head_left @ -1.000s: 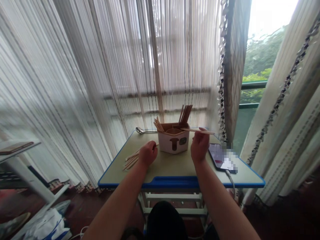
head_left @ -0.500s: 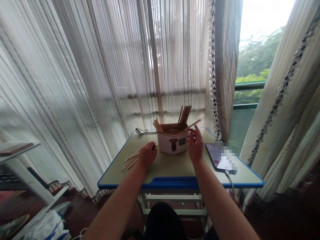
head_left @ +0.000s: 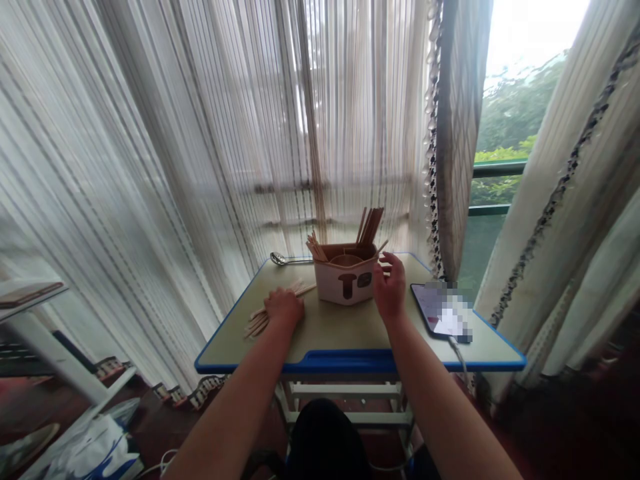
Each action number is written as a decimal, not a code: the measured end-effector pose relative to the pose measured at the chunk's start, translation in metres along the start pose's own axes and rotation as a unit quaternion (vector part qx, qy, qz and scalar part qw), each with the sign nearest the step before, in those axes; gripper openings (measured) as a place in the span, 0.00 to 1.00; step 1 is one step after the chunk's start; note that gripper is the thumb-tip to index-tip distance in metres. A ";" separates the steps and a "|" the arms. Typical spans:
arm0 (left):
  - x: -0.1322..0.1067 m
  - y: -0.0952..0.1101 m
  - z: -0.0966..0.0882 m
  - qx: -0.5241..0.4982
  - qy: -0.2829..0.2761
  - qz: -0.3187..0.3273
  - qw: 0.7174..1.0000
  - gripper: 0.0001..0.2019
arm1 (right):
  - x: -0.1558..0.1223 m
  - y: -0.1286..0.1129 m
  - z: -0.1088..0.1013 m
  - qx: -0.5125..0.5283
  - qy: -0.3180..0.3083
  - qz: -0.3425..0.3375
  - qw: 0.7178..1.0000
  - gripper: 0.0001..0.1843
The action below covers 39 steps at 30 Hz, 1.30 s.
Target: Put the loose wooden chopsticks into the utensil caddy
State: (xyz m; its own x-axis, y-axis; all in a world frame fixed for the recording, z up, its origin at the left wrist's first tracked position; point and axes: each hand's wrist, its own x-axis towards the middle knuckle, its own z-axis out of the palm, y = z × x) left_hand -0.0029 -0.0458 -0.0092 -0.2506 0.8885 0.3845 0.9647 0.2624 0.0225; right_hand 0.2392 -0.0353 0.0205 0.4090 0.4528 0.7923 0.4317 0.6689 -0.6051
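Observation:
My left hand (head_left: 284, 307) is palm down on the table, its fingers curled over a loose bunch of wooden chopsticks (head_left: 256, 325). Pale stick ends also show beyond its fingers, toward the box. At the right side of a white and brown chopstick holder box (head_left: 333, 283), my right hand (head_left: 390, 287) is raised with bent fingers. A short length of light chopstick (head_left: 383, 247) pokes up at its fingertips by the rim; the grip itself is partly hidden. Light sticks (head_left: 316, 247) stand in the box's left part, and darker chopsticks (head_left: 370, 227) stand at its back right.
A slotted metal spoon (head_left: 280, 259) lies at the table's back left. On the right a phone (head_left: 435, 310) lies with a white cable (head_left: 457, 353) running over the front edge. The table (head_left: 345, 333) has a blue rim; curtains (head_left: 225, 133) hang right behind it.
My left hand has shifted left, from beside the box onto the loose chopsticks. At my right hand, the slanted chopstick now shows much shorter and steeper over the rim.

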 end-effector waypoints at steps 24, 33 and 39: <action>-0.001 0.002 -0.014 -0.127 0.154 0.015 0.980 0.05 | -0.005 0.002 0.003 -0.014 -0.047 0.010 0.999 0.09; -0.005 -0.001 -0.015 -0.215 0.303 0.152 0.916 0.05 | -0.006 -0.001 0.003 -0.012 -0.051 0.005 0.999 0.10; -0.010 0.003 -0.016 -0.164 0.306 0.251 0.904 0.09 | -0.011 -0.013 -0.001 0.015 -0.203 -0.002 0.979 0.13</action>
State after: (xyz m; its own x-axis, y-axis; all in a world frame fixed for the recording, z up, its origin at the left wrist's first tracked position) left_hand 0.0040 -0.0604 0.0020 0.2198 0.4631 0.8587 0.9418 -0.3302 -0.0630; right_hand 0.2294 -0.0496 0.0197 0.0513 0.6432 0.7640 0.4062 0.6854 -0.6043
